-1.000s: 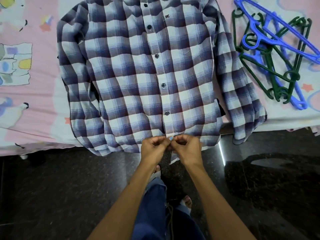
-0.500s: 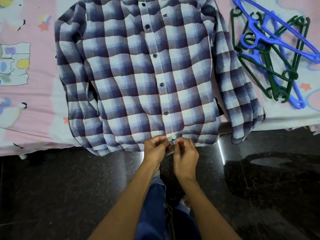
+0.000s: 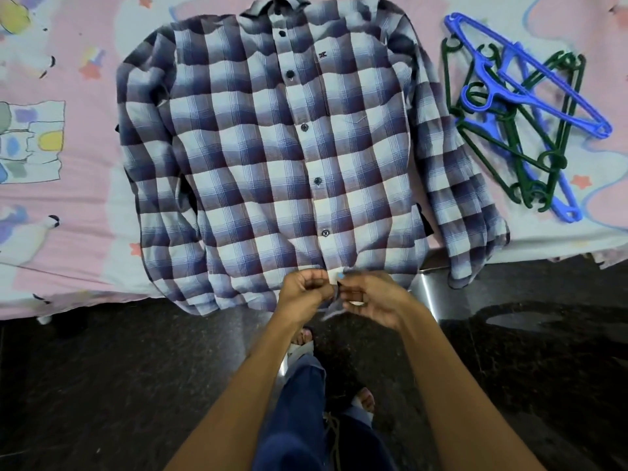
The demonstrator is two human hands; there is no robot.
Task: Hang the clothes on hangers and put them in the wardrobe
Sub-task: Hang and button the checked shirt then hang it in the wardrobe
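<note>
Checked cotton, the shirt [image 3: 272, 158] lies flat, front up, on the bed [image 3: 85, 232], hem over the edge. The left hand [image 3: 304, 292] and right hand [image 3: 370, 299] each pinch the placket at the bottom button, grip tight on cloth. Tugging there could drag the shirt to the floor. Hangers [image 3: 520, 117] lie just beside its sleeve.

We see a long-sleeved cotton shirt [image 3: 272, 147] checked in navy, maroon and pale blue-white, with dark round buttons [image 3: 304, 127] down its front. The bedsheet [image 3: 85, 232] beneath is pink with pastel cartoon prints and small red stars. The thin plastic hangers [image 3: 530, 107] are bright blue and dark green. The polished floor [image 3: 102, 385] is speckled black; our trousers [image 3: 299, 419] are dark blue.
</note>
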